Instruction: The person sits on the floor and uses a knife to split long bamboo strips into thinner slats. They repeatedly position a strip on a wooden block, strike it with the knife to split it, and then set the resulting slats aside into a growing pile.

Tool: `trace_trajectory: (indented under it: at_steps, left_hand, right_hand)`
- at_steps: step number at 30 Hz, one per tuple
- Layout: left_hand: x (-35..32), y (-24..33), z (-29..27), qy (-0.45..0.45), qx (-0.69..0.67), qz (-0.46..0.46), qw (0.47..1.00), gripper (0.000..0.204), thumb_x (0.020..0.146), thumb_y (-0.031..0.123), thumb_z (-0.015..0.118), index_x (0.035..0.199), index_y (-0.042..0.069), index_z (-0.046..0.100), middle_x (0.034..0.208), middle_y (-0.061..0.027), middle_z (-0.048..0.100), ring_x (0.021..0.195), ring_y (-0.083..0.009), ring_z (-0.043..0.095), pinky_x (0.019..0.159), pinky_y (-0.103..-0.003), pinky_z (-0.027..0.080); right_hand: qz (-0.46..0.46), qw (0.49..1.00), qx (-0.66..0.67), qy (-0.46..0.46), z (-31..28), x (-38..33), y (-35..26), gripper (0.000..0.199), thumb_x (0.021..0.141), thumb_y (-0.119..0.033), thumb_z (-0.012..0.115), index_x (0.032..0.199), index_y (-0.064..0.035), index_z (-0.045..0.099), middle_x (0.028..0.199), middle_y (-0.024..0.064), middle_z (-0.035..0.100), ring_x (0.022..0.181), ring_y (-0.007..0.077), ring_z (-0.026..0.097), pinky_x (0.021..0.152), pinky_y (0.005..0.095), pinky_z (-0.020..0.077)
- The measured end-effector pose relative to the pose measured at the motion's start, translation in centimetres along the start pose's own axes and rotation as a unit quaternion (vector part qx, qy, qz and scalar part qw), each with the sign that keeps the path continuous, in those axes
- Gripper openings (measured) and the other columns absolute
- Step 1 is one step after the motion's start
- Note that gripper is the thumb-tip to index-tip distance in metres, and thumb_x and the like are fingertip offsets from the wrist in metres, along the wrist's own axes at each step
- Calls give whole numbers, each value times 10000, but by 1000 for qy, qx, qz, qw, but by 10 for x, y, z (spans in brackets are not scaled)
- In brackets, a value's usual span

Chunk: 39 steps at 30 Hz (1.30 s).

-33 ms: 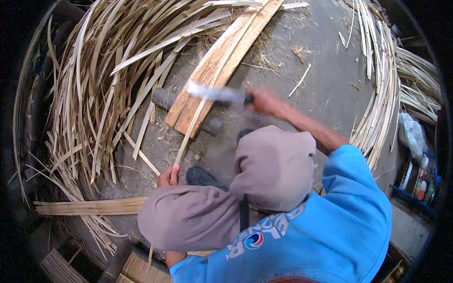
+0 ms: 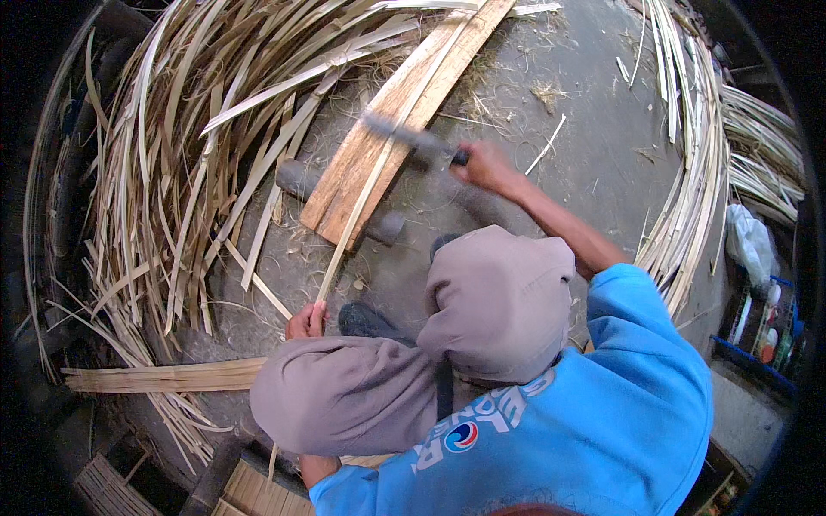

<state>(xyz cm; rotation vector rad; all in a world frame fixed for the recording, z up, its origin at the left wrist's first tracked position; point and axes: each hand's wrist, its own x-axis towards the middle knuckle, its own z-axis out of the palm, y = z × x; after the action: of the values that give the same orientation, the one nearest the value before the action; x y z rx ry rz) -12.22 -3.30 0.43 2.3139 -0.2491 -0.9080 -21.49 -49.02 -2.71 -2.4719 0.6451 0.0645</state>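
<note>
My right hand (image 2: 486, 168) is closed round the dark handle of a large knife (image 2: 404, 135). Its blade, smeared by motion, crosses over a long pale split strip, likely bamboo (image 2: 366, 189); I cannot tell whether blade and strip touch. That strip lies lengthwise along a wooden board (image 2: 340, 185) and runs down past its near end to my left hand (image 2: 305, 322). There my fingers pinch it, beside my left knee, which partly hides the hand. Under the board's near end sits a dark round log (image 2: 385, 228), showing on both sides.
A big heap of pale strips (image 2: 172, 172) fills the left side. Bundled strips (image 2: 693, 172) lie along the right, near a whitish plastic bag (image 2: 748, 245) and a blue crate (image 2: 757, 361) holding bottles. A flat bundle (image 2: 163, 377) reaches my left knee. Shavings litter the floor.
The knife and my right hand have shifted slightly farther away along the strip, and the blade is tilted differently. My left hand keeps its place on the strip.
</note>
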Motion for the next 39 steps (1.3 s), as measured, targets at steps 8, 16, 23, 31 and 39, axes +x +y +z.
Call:
trace_trajectory:
  at_steps: [8,16,23,31,39]
  left_hand:
    - [9,-12,-21,-28,-41,-6,999,385,998,337,590,755,43,648,548,40,439,512,-60,372,468,-284,247]
    - [1,1,-57,-132,-162,-83,974,348,992,323,610,782,47,645,588,43,515,503,-46,397,454,-263,256]
    - [34,22,-71,-178,-130,-69,973,305,962,302,662,1067,20,709,673,6,587,598,-70,509,539,-250,406]
    - [81,79,-9,151,117,242,951,315,941,238,680,1212,78,700,778,-165,678,619,-230,591,612,-381,468]
    - [51,70,-41,79,220,111,966,257,963,305,635,1104,121,747,738,-180,635,634,-303,586,612,-391,451]
  right_hand:
    - [57,996,-48,58,-8,29,37,328,779,-346,734,948,-65,728,875,179,720,794,367,706,733,482,563]
    - [9,999,-46,9,-11,35,29,344,786,-348,703,938,-39,717,855,230,704,795,388,700,733,482,556]
    - [169,981,-31,94,-87,89,95,390,802,-401,676,902,-28,734,838,224,714,762,365,708,724,493,563]
    - [39,998,41,29,0,30,14,402,799,-331,714,912,53,674,745,270,666,725,428,678,707,497,555]
    - [-19,999,14,-36,7,-5,-10,370,782,-309,754,944,14,673,853,254,687,835,410,684,754,483,549]
